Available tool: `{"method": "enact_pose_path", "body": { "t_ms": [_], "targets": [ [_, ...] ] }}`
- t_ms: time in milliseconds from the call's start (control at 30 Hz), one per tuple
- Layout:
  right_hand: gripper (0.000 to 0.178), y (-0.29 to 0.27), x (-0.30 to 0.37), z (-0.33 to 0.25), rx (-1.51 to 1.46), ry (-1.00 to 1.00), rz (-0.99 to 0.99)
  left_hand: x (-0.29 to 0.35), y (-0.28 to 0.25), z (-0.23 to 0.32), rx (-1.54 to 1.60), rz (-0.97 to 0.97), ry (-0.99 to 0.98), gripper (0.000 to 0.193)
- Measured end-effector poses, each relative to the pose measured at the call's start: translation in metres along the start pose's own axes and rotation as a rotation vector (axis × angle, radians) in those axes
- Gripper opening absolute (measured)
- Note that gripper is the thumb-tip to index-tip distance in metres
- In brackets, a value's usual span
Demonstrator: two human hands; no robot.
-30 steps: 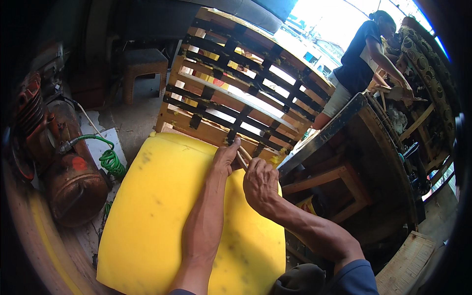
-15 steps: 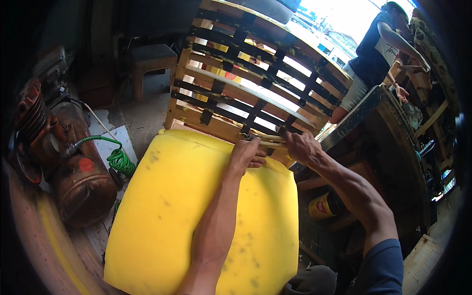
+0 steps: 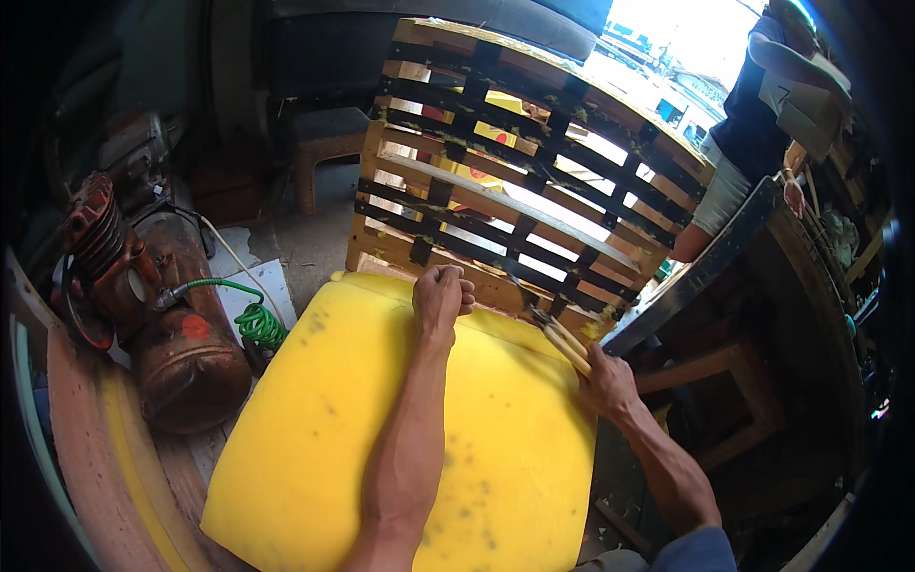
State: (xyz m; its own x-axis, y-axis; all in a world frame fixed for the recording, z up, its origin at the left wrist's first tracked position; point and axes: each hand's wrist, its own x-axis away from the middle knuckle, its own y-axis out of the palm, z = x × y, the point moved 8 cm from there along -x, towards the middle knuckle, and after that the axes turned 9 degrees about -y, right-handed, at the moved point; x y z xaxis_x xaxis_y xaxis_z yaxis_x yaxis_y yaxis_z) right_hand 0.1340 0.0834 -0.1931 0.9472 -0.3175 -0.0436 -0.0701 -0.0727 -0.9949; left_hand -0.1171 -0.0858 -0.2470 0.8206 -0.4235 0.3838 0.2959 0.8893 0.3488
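Observation:
A yellow foam cushion (image 3: 515, 429) with dark spots lies in front of me. Behind its far edge stands a wooden frame (image 3: 505, 279) woven with black webbing straps (image 3: 527, 178). My left hand (image 3: 439, 305) is closed above the cushion's far edge, close to the frame's lower rail; whatever its fingers hold is hidden. In my right hand (image 3: 610, 383) are pliers (image 3: 564, 340) with pale handles, gripped by the handle ends. Their dark jaws point toward the lower rail, right of my left hand.
A rusty air compressor (image 3: 176, 353) with a coiled green hose (image 3: 260, 327) stands at the left. Beyond the frame on the right is another person (image 3: 748, 119). A dark curved furniture piece (image 3: 705, 257) borders the right side, and a stool (image 3: 329, 143) stands behind.
My hands have moved apart: the left has drawn back to the left and closed, the right has come down and nearer with the pliers. The view has shifted slightly.

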Motion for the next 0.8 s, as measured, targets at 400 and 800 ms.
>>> {"method": "enact_pose_path", "body": {
  "t_ms": [400, 800],
  "targets": [
    [0.029, -0.007, 0.021, -0.062, -0.287, 0.093, -0.417, -0.019, -0.034, 0.056, -0.617, 0.587, 0.709, 0.041],
    [0.042, 0.006, -0.033, -0.114, -0.574, 0.166, -0.351, -0.059, -0.051, 0.006, -0.217, 0.078, 0.106, 0.039]
  ]
}}
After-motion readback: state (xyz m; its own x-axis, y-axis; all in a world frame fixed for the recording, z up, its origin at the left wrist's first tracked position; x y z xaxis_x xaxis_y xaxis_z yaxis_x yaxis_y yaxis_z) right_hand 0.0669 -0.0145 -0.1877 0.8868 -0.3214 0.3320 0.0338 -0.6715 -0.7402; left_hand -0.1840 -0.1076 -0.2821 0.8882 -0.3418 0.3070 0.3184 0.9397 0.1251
